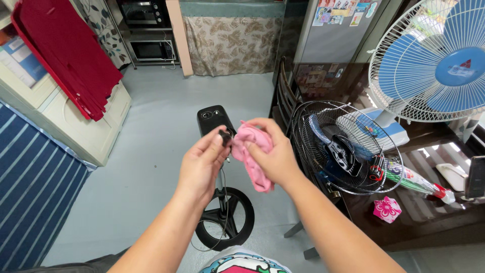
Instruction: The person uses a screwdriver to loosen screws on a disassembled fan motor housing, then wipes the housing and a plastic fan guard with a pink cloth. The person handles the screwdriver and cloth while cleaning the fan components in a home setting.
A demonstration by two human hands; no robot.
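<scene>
My left hand (202, 164) pinches a small black part (224, 135) between thumb and fingers. Right beside it, my right hand (270, 154) is closed around a pink cloth (252, 156) and presses it against that part. Both hands are held over a black stand fan body (212, 120), whose pole runs down to a round black base (226, 218) on the grey floor. The small part is mostly hidden by my fingers and the cloth.
A detached black wire fan grille (346, 149) with blue blades leans on a dark wooden table (429, 222) to the right. A white fan with blue blades (434, 60) stands behind it. A pink flower-shaped item (387, 209) lies on the table. Red panels (65, 55) lean at the left.
</scene>
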